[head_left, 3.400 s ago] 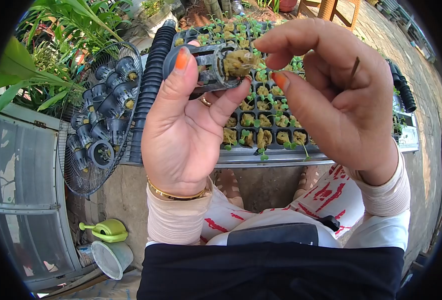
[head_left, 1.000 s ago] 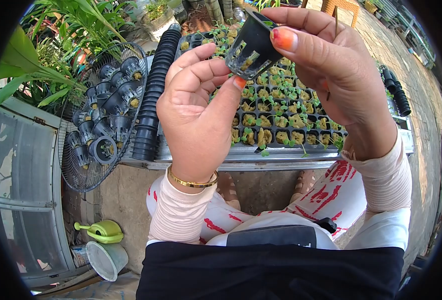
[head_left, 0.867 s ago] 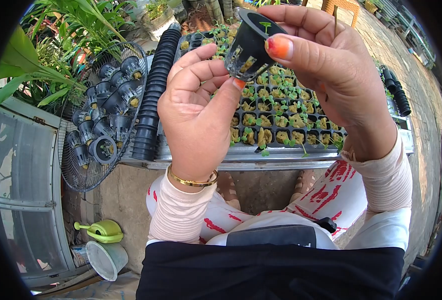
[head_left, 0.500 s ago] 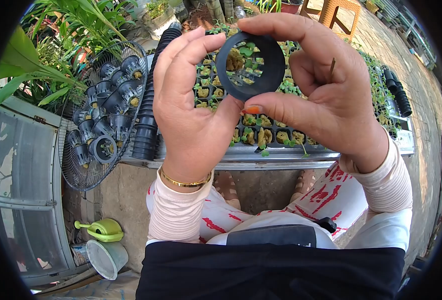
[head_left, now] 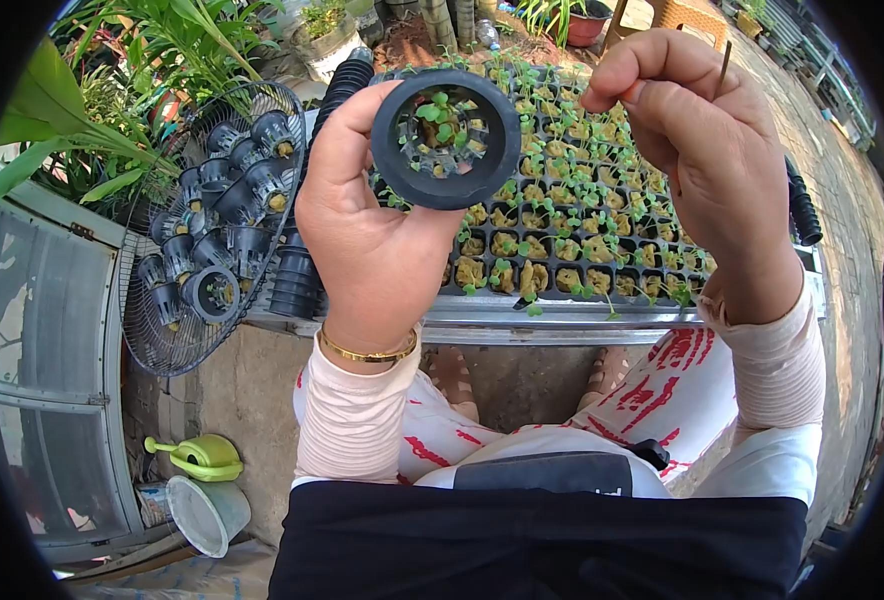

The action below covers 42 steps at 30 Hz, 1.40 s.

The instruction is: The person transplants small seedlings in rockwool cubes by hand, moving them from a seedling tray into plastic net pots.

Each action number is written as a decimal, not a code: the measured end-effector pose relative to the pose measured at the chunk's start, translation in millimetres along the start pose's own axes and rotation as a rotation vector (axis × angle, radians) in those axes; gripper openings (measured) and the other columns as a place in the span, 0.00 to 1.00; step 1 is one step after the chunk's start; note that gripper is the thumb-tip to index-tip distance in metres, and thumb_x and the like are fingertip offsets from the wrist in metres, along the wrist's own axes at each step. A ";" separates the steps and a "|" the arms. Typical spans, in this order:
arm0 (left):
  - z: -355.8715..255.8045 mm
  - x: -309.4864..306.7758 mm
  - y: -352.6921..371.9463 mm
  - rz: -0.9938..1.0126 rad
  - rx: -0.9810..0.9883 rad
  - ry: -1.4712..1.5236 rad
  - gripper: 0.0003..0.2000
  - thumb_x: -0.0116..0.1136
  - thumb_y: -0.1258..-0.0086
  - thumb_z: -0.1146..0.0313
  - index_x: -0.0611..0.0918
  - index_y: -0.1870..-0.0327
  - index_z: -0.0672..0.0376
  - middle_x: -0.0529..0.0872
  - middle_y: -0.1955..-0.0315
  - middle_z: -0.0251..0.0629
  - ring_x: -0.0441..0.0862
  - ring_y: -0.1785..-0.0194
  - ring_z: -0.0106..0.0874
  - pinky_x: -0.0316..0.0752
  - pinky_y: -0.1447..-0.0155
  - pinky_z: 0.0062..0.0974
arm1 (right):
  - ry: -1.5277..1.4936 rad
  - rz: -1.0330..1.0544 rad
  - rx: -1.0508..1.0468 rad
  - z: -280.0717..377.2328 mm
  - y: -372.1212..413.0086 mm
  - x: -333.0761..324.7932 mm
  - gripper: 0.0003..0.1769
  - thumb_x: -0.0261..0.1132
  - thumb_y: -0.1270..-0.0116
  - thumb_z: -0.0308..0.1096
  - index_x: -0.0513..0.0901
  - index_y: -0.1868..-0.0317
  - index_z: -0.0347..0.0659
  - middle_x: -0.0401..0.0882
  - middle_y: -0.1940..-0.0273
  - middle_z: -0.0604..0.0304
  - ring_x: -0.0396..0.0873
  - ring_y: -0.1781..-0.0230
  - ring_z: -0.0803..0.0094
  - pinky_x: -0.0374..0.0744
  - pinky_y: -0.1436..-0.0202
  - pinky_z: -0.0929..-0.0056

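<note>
My left hand grips a black net pot from the side, its open mouth turned up to me. Inside the pot sits a small green seedling, with the slotted bottom showing around it. My right hand is raised to the right, apart from the pot, thumb and forefinger pinched together. A thin brown stick is held in it, passing behind the fingers. Below both hands, a black seedling tray carries rows of sprouts in tan plugs.
On the left, a wire basket holds several net pots. Stacked black pots lie between basket and tray; another stack is at right. A green watering can and a bucket stand on the ground.
My right hand has let go of the net pot's rim and moved right and slightly down. The pot has shifted left in my left hand, its mouth now facing me with the seedling visible inside.
</note>
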<state>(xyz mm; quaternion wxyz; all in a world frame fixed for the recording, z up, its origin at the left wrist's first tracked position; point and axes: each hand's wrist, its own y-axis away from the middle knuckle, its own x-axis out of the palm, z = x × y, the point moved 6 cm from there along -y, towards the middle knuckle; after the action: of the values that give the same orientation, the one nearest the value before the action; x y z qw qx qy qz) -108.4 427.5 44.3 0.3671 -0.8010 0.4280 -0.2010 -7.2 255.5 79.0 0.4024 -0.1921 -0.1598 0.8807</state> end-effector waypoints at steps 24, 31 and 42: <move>-31.8 -244.9 -38.4 -0.051 -0.644 -0.389 0.17 0.65 0.41 0.72 0.76 0.52 0.65 0.82 0.66 0.32 0.76 0.66 0.17 0.69 0.61 0.14 | 0.456 0.561 -0.071 64.2 -123.8 284.3 0.18 0.66 0.41 0.44 0.82 0.68 0.34 0.74 0.81 0.60 0.64 0.92 0.76 0.60 0.90 0.74; -7.5 -312.6 30.3 -0.085 -0.815 -0.706 0.28 0.67 0.47 0.69 0.71 0.45 0.71 0.79 0.63 0.41 0.75 0.59 0.28 0.69 0.57 0.22 | 0.799 0.849 -0.257 24.3 -101.1 396.0 0.21 0.63 0.42 0.50 0.84 0.64 0.38 0.81 0.68 0.50 0.81 0.63 0.59 0.77 0.61 0.64; 19.1 -293.4 22.6 0.240 -0.974 -1.137 0.36 0.71 0.50 0.59 0.70 0.43 0.71 0.80 0.54 0.50 0.77 0.48 0.32 0.71 0.46 0.27 | 0.871 0.728 -0.335 25.3 -108.8 366.2 0.21 0.64 0.42 0.48 0.84 0.65 0.36 0.81 0.67 0.49 0.81 0.66 0.57 0.78 0.61 0.64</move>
<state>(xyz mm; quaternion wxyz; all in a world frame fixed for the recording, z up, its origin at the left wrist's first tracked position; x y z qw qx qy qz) -270.6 671.7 12.5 0.1552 -0.8010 0.2974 0.4959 -169.2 602.3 71.7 0.0672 -0.6392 -0.0408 0.7650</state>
